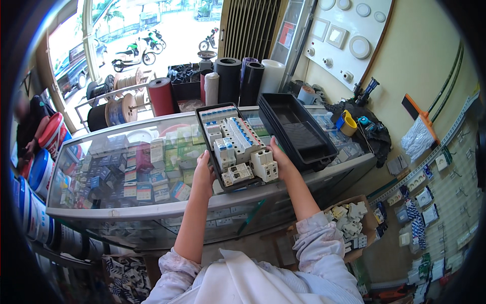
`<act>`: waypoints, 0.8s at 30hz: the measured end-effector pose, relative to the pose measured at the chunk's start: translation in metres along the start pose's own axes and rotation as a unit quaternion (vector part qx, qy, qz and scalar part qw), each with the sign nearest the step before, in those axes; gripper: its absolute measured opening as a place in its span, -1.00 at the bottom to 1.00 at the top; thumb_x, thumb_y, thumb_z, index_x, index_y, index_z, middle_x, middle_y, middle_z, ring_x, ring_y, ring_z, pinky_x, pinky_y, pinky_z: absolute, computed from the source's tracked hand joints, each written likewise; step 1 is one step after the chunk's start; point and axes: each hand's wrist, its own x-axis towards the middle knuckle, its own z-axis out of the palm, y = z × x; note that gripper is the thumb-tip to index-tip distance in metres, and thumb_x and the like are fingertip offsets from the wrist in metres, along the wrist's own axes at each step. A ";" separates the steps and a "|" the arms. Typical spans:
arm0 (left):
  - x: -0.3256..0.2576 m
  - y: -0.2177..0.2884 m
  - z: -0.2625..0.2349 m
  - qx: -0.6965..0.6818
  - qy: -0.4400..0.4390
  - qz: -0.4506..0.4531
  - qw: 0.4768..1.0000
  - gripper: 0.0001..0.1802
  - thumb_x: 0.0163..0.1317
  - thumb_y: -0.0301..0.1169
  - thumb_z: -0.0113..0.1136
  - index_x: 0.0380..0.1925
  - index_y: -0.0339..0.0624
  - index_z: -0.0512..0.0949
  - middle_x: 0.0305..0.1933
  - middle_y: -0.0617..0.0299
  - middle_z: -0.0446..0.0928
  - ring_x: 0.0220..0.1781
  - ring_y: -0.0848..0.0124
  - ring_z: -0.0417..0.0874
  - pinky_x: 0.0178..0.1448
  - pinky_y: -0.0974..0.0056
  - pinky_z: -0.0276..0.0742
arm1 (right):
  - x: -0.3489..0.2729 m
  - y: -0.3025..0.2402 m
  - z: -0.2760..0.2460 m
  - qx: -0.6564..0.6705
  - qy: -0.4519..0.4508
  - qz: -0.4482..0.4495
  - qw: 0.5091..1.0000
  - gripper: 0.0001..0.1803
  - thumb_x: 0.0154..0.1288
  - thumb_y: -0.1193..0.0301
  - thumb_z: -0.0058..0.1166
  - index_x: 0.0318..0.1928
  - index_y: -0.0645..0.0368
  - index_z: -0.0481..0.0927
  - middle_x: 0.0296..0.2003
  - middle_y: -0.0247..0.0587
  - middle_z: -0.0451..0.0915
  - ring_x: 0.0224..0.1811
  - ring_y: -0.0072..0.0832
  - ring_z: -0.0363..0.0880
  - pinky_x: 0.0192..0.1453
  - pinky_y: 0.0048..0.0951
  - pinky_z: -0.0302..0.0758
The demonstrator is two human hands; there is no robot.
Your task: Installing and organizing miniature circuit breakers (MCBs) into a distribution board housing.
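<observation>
Between my two hands is a black plastic tray filled with white circuit breakers, many with blue switches. My left hand grips its left side near the front corner. On the opposite side my right hand is closed around the edge, beside a few larger breakers at the front right. The tray is over the glass display counter; whether it rests on the glass I cannot tell. Right of it stands a stack of black trays, the top one showing a bare bottom.
Small boxes fill the counter under its glass. Rolls of sheeting stand behind it. A cardboard box of breakers sits low on the right; a yellow tape roll lies at the counter's right end. Paint buckets line the left.
</observation>
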 end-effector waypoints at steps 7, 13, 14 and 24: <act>0.032 -0.019 0.005 -0.138 -0.039 -0.010 0.990 -0.51 0.33 -0.07 -0.16 0.09 -0.20 0.30 -0.02 0.15 0.45 -0.05 0.31 0.52 0.03 0.23 0.44 | 0.038 -0.011 0.010 0.017 -0.060 -0.003 0.998 -0.16 0.25 -0.31 -0.45 0.14 0.15 0.41 0.01 -0.14 0.52 0.02 -0.38 0.51 0.08 -0.35 0.44; 0.043 -0.023 0.003 -0.006 0.004 0.013 1.000 -0.50 0.33 -0.06 -0.18 0.01 -0.27 0.38 -0.07 0.08 0.46 -0.12 0.30 0.53 -0.01 0.26 0.43 | 0.050 0.007 0.002 -0.002 0.011 -0.029 1.000 -0.34 0.29 -0.18 -0.22 0.05 0.14 0.49 -0.12 -0.23 0.60 -0.17 -0.48 0.58 -0.08 -0.44 0.48; 0.042 -0.026 0.003 0.008 0.016 0.020 1.000 -0.49 0.34 -0.05 -0.16 -0.05 -0.32 0.42 -0.14 0.10 0.49 -0.16 0.35 0.53 -0.05 0.29 0.43 | 0.055 0.013 -0.007 0.018 0.015 -0.018 1.000 -0.40 0.34 -0.12 -0.26 0.01 0.12 0.52 -0.15 -0.25 0.61 -0.21 -0.49 0.59 -0.12 -0.45 0.49; -0.041 -0.008 0.003 0.101 0.038 0.081 0.991 -0.56 0.38 -0.13 -0.11 -0.08 -0.34 0.48 -0.19 0.18 0.54 -0.19 0.48 0.51 -0.09 0.39 0.41 | -0.024 0.035 0.023 0.056 0.067 -0.025 0.996 -0.38 0.37 -0.12 -0.34 0.04 0.12 0.50 -0.17 -0.25 0.61 -0.20 -0.49 0.60 -0.15 -0.44 0.50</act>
